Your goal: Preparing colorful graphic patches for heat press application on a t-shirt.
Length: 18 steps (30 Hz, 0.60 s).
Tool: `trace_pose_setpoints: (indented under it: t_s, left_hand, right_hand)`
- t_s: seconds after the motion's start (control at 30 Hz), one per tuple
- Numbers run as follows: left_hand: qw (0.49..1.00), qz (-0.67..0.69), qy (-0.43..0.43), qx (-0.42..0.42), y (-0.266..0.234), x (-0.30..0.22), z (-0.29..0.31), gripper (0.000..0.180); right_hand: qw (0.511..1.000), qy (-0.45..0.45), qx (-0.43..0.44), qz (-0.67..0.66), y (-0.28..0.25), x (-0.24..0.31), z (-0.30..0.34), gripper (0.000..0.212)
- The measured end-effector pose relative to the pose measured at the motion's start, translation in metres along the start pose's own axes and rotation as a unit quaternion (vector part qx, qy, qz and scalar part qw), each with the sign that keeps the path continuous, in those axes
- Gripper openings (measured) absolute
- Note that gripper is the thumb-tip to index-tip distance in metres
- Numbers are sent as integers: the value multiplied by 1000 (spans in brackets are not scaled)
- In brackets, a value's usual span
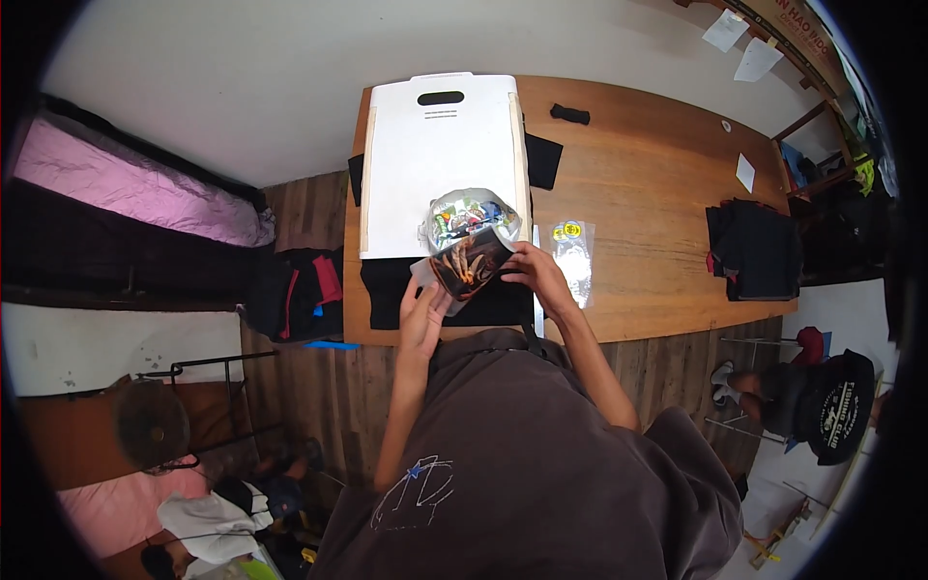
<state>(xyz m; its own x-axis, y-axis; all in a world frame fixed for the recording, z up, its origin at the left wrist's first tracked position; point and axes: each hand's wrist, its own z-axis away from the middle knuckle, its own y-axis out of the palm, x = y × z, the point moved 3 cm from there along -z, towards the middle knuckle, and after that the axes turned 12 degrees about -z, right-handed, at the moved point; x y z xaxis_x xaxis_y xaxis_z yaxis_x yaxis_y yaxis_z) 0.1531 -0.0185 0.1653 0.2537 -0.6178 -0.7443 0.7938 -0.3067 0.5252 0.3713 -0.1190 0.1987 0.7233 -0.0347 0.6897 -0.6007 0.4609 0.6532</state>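
Head view: above the white board's [425, 164] near edge, left hand [420, 314] pinches a dark printed sheet [469, 265], right hand [539, 277] at its right edge, grip unclear; holding by the edges should avoid creases.

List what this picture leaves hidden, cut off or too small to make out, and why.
In the head view:
Printed sheet: most of its back, turned from the camera.
Colourful bundle: lower part, behind that sheet.
Black cloth: middle, under the white board.
Carton, upper right: cut off by the picture edge.
Tiny round thing on the table: too small to identify.
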Motion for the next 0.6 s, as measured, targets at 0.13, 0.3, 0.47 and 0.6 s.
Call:
trace_pose_setpoints:
  t_s: [0.13,0.3,0.47,0.6]
  left_hand:
    - [1000,11,-9,-5,2,-1,9,47]
    - [997,77,-27,16,-15,5,10,48]
    - [983,87,-130,96,-8,-6,21,45]
    - [982,12,-159,104,-21,-4,21,39]
  right_hand:
    - [1000,-22,-6,9,0,-19,-2,27]
    - [994,-61,79,-49,33,-17,11,70]
    - [985,-21,62,158,20,-30,-2,50]
    - [963,-68,40,257,30,-31,2,33]
